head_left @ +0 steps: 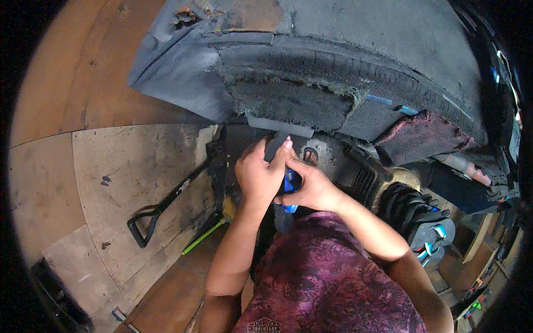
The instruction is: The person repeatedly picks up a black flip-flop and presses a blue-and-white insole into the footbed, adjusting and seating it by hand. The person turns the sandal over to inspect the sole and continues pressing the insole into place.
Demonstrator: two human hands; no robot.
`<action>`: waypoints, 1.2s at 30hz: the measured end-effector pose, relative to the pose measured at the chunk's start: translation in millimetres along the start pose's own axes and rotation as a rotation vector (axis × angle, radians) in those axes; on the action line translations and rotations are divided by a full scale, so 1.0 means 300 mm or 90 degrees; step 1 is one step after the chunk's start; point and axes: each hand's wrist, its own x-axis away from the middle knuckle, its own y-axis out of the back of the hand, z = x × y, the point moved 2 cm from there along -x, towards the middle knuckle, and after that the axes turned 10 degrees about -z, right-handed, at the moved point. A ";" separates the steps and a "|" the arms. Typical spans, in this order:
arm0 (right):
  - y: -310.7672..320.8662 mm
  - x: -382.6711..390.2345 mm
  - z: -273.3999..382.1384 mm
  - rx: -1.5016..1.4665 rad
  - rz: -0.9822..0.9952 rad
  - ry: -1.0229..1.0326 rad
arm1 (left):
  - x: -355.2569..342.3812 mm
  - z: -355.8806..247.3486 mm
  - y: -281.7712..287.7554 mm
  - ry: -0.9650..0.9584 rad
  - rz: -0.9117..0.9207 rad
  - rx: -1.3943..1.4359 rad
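Both my hands are together in front of my body, just below the worn bench edge. My left hand point(260, 172) is closed on a dark grey flat piece point(276, 145), with the thumb near its upper end. My right hand point(311, 186) grips a blue object point(288, 181) against that piece, its fingertips beside my left thumb. The grey piece continues down below my hands toward my shirt. What exactly the blue object is I cannot make out, as my fingers cover much of it.
A bench point(361, 33) padded with frayed dark fabric spans the top, with a reddish-edged pad point(422, 139). Plywood boards point(94, 183) line the left, with a black-handled tool point(145, 222) and green stick point(200, 240). Stacked sandals point(430, 238) lie at right. A sandalled foot point(311, 155) shows below.
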 end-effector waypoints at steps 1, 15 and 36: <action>0.013 -0.010 -0.002 -0.014 -0.005 -0.020 | -0.007 0.006 -0.023 0.010 0.009 -0.043; -0.062 0.092 0.069 0.655 -0.188 0.143 | 0.103 0.139 -0.037 0.223 0.157 0.743; 0.031 0.027 0.083 0.465 -0.099 -0.056 | -0.023 0.016 -0.084 0.181 0.158 0.383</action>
